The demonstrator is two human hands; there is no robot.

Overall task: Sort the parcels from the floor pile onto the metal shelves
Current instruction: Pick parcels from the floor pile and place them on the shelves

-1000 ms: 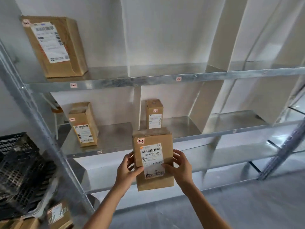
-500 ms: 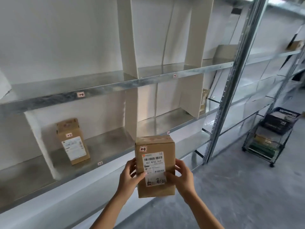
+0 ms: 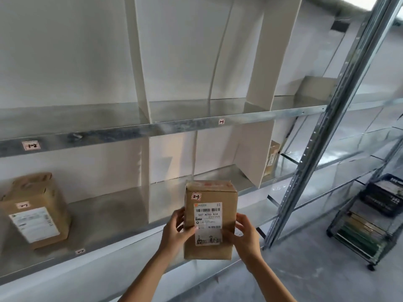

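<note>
Left hand (image 3: 174, 231) and right hand (image 3: 246, 237) are clasping the cardboard box (image 3: 209, 219) by its sides, fingers (image 3: 241, 223) wrapped; it is probably light and rigid.

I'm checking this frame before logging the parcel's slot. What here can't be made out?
All in the head view:
- Held parcel: fine label print too small; its back faces away.
- Parcel behind white divider: mostly hidden by the divider.
- Left shelf parcel: label blurred.
- Bay tag on the lower shelf edge: blurred, unreadable.
- Cart: contents indistinct through the mesh.
</note>
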